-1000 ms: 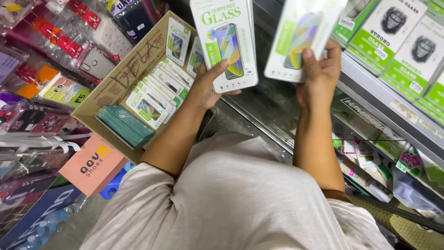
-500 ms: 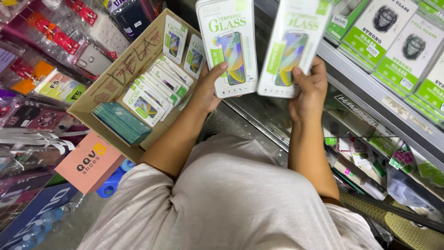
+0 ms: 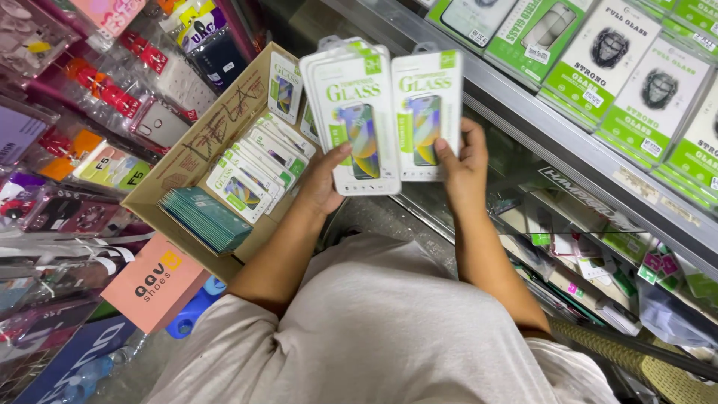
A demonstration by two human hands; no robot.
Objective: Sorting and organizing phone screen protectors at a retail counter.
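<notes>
Both hands hold their grip on flat white-and-green screen-protector packs held up in front of the body: the left hand clasps a fanned stack of packs with the thumb across the front of the top one, and the right hand pinches a single pack by its right edge. Since a second ago the right-hand pack has come down and leftward; it now stands upright just beside the stack, edges touching or nearly so, which suggests the two are being compared or joined. To the far left hang phone cases in clear bags. Next comes an open cardboard box, tilted toward the person; it holds a row of like packs standing on edge, two more upright at its back wall, and a block of teal flat packs at its near corner. Below it lies a pink shoe box. To the right, a metal shelf carries green-and-white packs in overlapping rows.
</notes>
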